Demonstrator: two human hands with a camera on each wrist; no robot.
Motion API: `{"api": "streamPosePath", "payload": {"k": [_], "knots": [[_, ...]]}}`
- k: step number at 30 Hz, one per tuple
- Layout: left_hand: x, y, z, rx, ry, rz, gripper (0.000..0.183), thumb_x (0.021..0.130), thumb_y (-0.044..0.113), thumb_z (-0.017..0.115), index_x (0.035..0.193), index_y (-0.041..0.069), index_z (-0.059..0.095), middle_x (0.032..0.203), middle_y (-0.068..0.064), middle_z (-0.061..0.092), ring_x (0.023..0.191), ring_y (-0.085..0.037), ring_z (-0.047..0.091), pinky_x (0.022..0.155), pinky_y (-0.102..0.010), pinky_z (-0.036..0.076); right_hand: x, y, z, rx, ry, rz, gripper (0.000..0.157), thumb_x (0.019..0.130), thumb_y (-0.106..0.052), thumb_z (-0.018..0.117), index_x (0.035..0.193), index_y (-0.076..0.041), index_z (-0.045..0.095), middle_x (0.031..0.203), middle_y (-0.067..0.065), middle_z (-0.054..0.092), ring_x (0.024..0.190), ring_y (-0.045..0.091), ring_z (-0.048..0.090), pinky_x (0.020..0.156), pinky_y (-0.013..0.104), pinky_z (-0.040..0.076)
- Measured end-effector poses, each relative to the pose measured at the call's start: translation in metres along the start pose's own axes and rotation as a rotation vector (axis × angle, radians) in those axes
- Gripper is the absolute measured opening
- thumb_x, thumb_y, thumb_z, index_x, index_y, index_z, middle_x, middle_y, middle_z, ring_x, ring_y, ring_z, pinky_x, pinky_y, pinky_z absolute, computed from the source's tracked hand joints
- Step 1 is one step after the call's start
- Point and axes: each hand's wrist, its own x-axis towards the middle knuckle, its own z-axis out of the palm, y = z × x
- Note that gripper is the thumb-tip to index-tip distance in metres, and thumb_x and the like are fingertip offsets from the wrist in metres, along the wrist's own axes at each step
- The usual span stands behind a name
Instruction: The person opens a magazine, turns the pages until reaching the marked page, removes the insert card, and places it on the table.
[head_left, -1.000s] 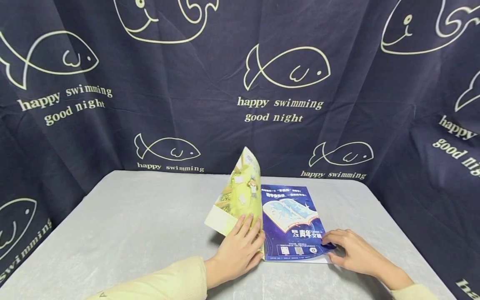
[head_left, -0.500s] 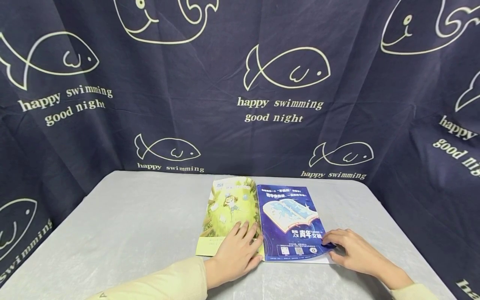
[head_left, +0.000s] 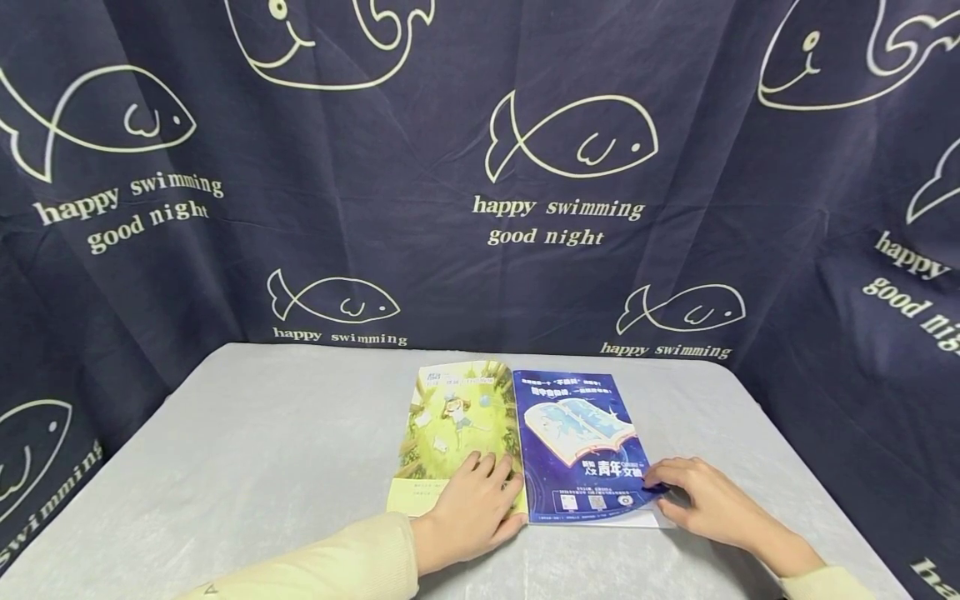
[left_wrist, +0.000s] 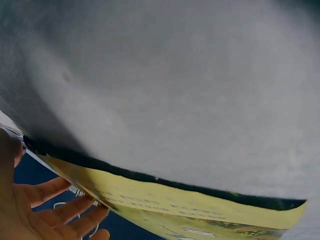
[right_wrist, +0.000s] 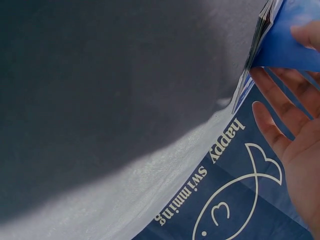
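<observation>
An open magazine lies on the table in the head view. Its left page (head_left: 450, 442) shows a green and yellow picture of a lying figure, and its right page (head_left: 555, 492) is dark blue with an open-book picture. My left hand (head_left: 472, 510) rests with extended fingers on the lower left page, beside the spine. At the lower right corner, my right hand (head_left: 708, 504) pinches the blue page, whose corner curls up a little. The right wrist view shows this blue page (right_wrist: 290, 45) between thumb and fingers, with the stacked page edges next to it.
The magazine lies on a table with a light grey cloth (head_left: 262, 450). Behind it and at both sides hangs a dark blue curtain (head_left: 435, 192) printed with fish outlines and lettering.
The left page, standing raised and bent a second ago, has dropped to the left and now lies nearly flat. Both hands have stayed almost in place, the right still pinching the blue page's corner.
</observation>
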Motion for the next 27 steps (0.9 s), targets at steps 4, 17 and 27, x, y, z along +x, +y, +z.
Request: {"api": "streamPosePath", "payload": {"k": [4, 17, 27], "knots": [[0.003, 0.0, 0.0, -0.05, 0.001, 0.001, 0.055, 0.09, 0.058, 0.032, 0.114, 0.015, 0.056, 0.115, -0.004, 0.057, 0.097, -0.019, 0.055, 0.085, -0.036, 0.041, 0.0, 0.001, 0.0, 0.003, 0.011, 0.002, 0.028, 0.058, -0.006, 0.074, 0.084, -0.017, 0.067, 0.085, -0.011, 0.066, 0.078, 0.006, 0.061, 0.076, 0.017, 0.04], [0.01, 0.004, 0.001, -0.109, -0.031, -0.016, 0.056, 0.086, 0.064, 0.036, 0.113, 0.02, 0.055, 0.11, -0.002, 0.058, 0.088, -0.018, 0.057, 0.079, -0.036, 0.043, 0.004, 0.001, -0.001, -0.015, 0.089, -0.012, 0.027, 0.057, -0.007, 0.076, 0.08, -0.018, 0.067, 0.08, -0.012, 0.065, 0.073, 0.004, 0.06, 0.071, 0.019, 0.041], [0.014, 0.008, 0.002, -0.117, -0.042, -0.016, 0.06, 0.084, 0.066, 0.036, 0.119, 0.021, 0.053, 0.111, -0.002, 0.059, 0.09, -0.021, 0.058, 0.081, -0.037, 0.042, 0.007, 0.002, -0.003, -0.044, 0.125, 0.012, 0.028, 0.056, -0.008, 0.077, 0.079, -0.02, 0.068, 0.079, -0.013, 0.065, 0.071, 0.003, 0.059, 0.07, 0.018, 0.04]]}}
